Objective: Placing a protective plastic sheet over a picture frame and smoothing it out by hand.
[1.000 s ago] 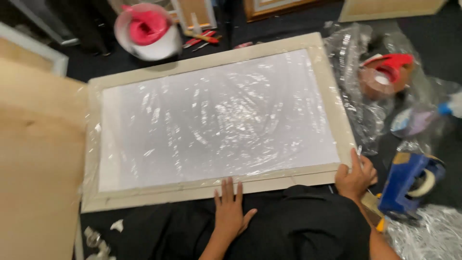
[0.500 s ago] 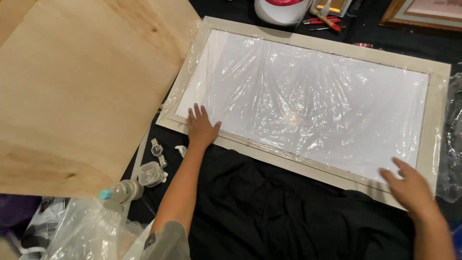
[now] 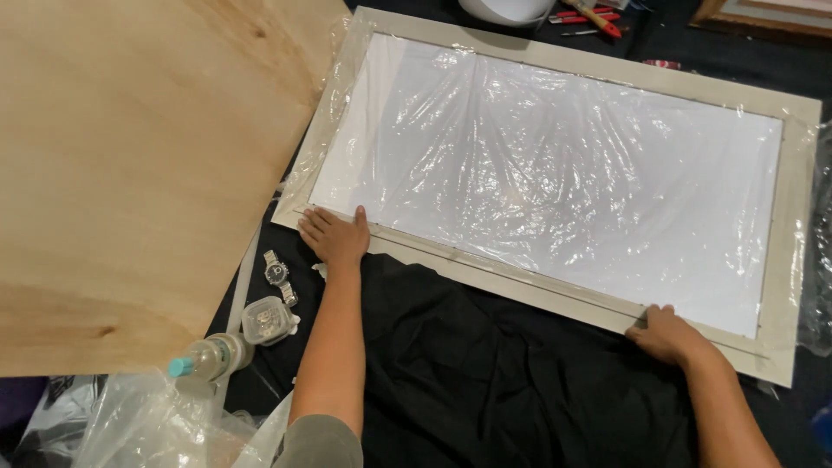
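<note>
A large pale grey picture frame (image 3: pixel 802 217) lies flat on the floor, its white centre covered with crinkled clear plastic film (image 3: pixel 555 165). My left hand (image 3: pixel 336 236) grips the near edge of the frame close to its left corner, fingers curled over the rim. My right hand (image 3: pixel 667 333) grips the same near edge toward the right corner. Both arms reach out over black cloth (image 3: pixel 511 373) that lies in front of me.
A big plywood sheet (image 3: pixel 130 173) lies at the left, touching the frame's left side. A wristwatch (image 3: pixel 277 272), a small clear box (image 3: pixel 267 319) and a plastic bottle (image 3: pixel 208 357) sit beside my left arm. Red-handled tools (image 3: pixel 589 14) lie at the far edge.
Both hands went from lying flat and open near the frame to gripping its near edge. The left hand slid toward the corner; the right hand came down onto the rim.
</note>
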